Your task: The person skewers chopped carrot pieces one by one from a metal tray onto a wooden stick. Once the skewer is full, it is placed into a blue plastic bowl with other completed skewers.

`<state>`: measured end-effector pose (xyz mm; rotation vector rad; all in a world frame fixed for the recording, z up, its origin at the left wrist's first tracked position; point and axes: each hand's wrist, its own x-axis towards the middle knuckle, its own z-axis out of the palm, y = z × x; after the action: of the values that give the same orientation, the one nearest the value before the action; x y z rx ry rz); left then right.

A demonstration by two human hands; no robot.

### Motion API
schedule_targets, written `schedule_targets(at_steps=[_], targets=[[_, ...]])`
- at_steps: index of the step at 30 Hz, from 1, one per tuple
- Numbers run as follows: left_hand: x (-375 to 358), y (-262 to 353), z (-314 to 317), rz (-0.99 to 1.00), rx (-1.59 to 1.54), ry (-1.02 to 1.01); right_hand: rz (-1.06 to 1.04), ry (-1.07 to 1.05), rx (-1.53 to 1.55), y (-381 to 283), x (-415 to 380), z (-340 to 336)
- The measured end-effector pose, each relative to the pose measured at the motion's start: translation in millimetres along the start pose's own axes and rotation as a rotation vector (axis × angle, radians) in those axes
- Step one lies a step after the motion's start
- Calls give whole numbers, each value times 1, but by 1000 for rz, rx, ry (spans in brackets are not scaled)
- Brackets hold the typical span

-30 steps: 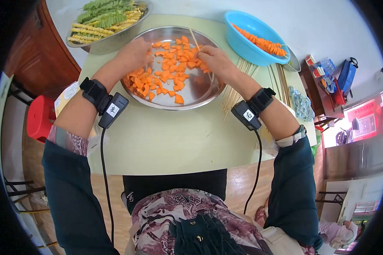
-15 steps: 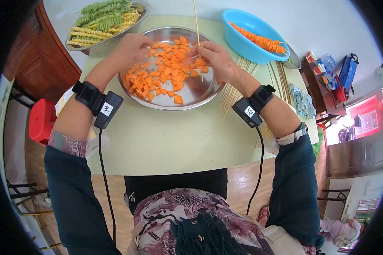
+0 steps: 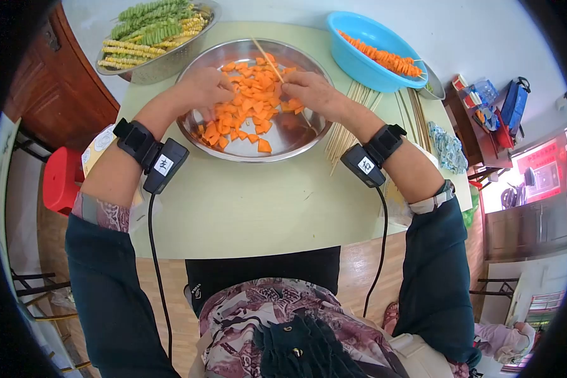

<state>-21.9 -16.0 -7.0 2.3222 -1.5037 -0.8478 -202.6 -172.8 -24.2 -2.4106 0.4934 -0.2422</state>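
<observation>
A wide steel bowl (image 3: 249, 157) holds many cut orange carrot pieces (image 3: 252, 104). My left hand (image 3: 206, 88) reaches down into the pile at the bowl's left side, fingers bent and apart; their tips are partly hidden, and I see no piece held in them. Over the right side of the bowl, my right hand (image 3: 312, 93) pinches a thin wooden skewer (image 3: 266, 57). The skewer slants, its upper end leaning left past the far rim and its lower end down in the bowl. A few carrot pieces lie just under my right fingers.
Loose wooden skewers (image 3: 343, 142) lie right of the bowl. A blue basin (image 3: 359, 66) with threaded orange skewers (image 3: 384, 60) stands behind them. At the back left, a steel colander (image 3: 160, 72) holds green and yellow skewers (image 3: 148, 31). A crumpled cloth (image 3: 447, 148) lies on the table's right edge.
My left hand has moved down and toward the bowl's left side, into the carrots. The skewer in my right hand has tilted from nearly upright to slanting, its top going left.
</observation>
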Motion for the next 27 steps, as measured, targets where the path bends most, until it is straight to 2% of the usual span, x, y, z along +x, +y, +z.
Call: schedule_targets(at_steps=[2, 3, 5, 6, 8, 9, 11, 12, 14, 15, 17, 21, 24, 26, 27], targets=[[9, -13, 13, 215, -577, 142, -13, -170, 158, -7, -4, -3], [14, -14, 15, 215, -577, 142, -14, -170, 159, -7, -4, -1], [25, -16, 14, 358, -597, 201, 1, -77, 668, -8, -3, 3], [27, -17, 14, 359, -597, 200, 2, -76, 668, -7, -3, 1], [29, -21, 14, 518, -144, 497, 42, -21, 437, -8, -2, -3], [26, -18, 12, 517, -144, 497, 42, -22, 438, -11, -4, -4], [21, -12, 9, 615, 128, 361, 152, 64, 655, -17, -6, -3], [20, -9, 13, 616, 129, 361, 152, 65, 656, -16, -6, -3], [18, -5, 27, 937, 212, 337, 104, 43, 613, -13, -6, -3], [18, -3, 31, 937, 212, 336, 104, 43, 614, -13, -6, -3], [17, -2, 36, 722, 362, 273, 81, 55, 491, -13, -6, -3], [19, -4, 29, 766, 331, 249, 93, 14, 432, -19, -10, -4], [19, -5, 23, 794, 376, 244, 7, 21, 308, -18, -9, -2], [26, -14, 22, 834, 189, 408, -70, -12, 324, -15, -10, -1], [24, -12, 18, 834, 196, 414, -79, -8, 323, -14, -11, 0]])
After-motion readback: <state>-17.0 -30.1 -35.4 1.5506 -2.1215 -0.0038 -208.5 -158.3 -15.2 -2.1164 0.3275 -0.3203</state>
